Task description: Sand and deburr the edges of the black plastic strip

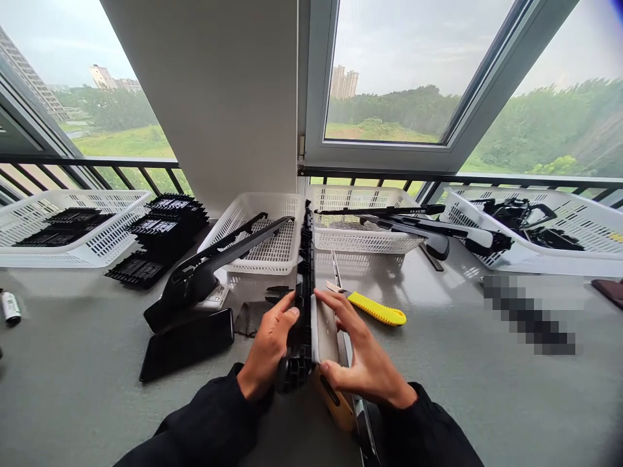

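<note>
Black ribbed bar (pixel 304 259) held upright between two hands

A grey table (pixel 438 408) spreads beneath everything, with four white slotted baskets (pixel 265 266) lined up along its far side. The black ribbed bar is at the middle of the view, its length running away from the person, its far end at the gap between the two middle baskets. It is long, narrow and matte black, seemingly plastic, seen almost edge-on. Small ribs, notches and tabs give its sides a jagged outline. The near end is the broadest part, a blocky grid of little cells rounded off at the bottom; from there the bar tapers to a thin, uneven far end. Whether its underside touches the table cannot be told.

Left of it, a long curved black part (pixel 209 269) slants over the rim of a basket. The right hand (pixel 363 353) is partly open, fingers and thumb spanning a pale plate (pixel 325 331), with the fingertips at the top end and the thumb at the lower. The left hand (pixel 269 347) is nearly closed, thumb and fingers pressed to the bar's left side; its lower fingers are hidden. A glossy black phone (pixel 187 344) lies left of that hand. The pale plate is flat and off-white, right against the bar's right side. Smaller again, a yellow-handled cutter (pixel 377 308) lies beyond the right hand.
</note>
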A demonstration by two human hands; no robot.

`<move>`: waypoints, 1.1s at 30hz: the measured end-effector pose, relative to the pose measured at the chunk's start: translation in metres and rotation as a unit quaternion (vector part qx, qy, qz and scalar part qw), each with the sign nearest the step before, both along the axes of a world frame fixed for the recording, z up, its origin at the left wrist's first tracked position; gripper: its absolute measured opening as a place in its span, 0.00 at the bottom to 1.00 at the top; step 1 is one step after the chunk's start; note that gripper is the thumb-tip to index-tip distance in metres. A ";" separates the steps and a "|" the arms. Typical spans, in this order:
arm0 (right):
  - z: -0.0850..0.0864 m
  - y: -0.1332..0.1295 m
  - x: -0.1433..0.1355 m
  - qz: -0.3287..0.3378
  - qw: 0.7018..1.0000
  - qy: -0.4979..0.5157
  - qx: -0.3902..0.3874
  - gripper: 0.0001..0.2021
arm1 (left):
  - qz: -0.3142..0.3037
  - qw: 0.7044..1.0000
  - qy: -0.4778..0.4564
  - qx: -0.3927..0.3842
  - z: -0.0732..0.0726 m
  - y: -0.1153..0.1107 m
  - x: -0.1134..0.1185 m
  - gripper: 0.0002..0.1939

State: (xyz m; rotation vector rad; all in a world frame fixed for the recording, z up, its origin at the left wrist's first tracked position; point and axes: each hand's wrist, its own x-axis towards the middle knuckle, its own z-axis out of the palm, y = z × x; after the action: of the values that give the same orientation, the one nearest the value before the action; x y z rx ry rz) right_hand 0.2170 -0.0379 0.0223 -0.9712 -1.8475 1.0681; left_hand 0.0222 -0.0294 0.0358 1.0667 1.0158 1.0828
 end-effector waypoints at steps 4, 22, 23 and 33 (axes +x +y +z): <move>0.001 -0.002 -0.003 0.032 0.999 0.002 -0.011 0.49 | 0.041 0.999 0.024 -0.001 0.000 0.003 -0.002 0.31; -0.003 -0.001 -0.003 -0.034 0.999 0.014 -0.011 0.44 | 0.103 0.991 0.070 0.049 0.002 0.008 -0.010 0.28; -0.005 0.000 -0.003 -0.062 0.998 0.017 -0.009 0.42 | 0.108 0.988 0.093 0.063 0.001 0.007 -0.009 0.28; -0.016 -0.001 -0.018 -0.186 0.982 0.016 -0.013 0.41 | 0.073 0.957 0.232 0.156 -0.010 -0.011 0.003 0.28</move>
State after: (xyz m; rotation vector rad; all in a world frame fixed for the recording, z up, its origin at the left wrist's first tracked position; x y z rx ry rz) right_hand 0.1989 -0.0391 0.0064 -1.2486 -1.5485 0.8740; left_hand 0.0249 -0.0402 0.0257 1.5720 1.3402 1.1646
